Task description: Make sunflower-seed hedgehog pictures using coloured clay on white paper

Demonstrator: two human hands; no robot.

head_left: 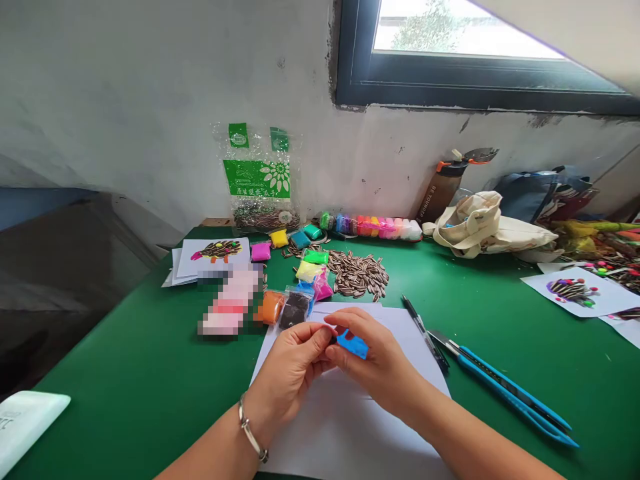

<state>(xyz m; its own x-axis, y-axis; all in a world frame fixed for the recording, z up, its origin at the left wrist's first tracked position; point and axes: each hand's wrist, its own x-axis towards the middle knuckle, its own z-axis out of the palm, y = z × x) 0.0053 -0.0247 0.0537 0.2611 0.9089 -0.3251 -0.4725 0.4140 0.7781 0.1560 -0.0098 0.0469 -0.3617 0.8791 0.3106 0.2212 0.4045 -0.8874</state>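
My left hand (295, 363), a bracelet at its wrist, pinches a small piece of black modelling clay (333, 339) between thumb and fingers. Curled in from the other side, my right hand (370, 353) has thumb and forefinger at the same piece, their tips partly hidden. Behind the right fingers a bright blue piece (356, 345) shows; whether it is held or lies on the paper I cannot tell. Both hands are above white paper sheets (395, 427). Just beyond them lie a bag of black clay (295, 309) and a bag of orange clay (271, 307).
Sunflower seeds (357, 272) are heaped behind the paper, near several coloured clay packets (310, 270). To the right lie a pen (423, 330) and blue-handled tweezers (510, 383). A seed bag (260, 180), bottle (443, 187) and cloth bag (490, 227) stand along the wall.
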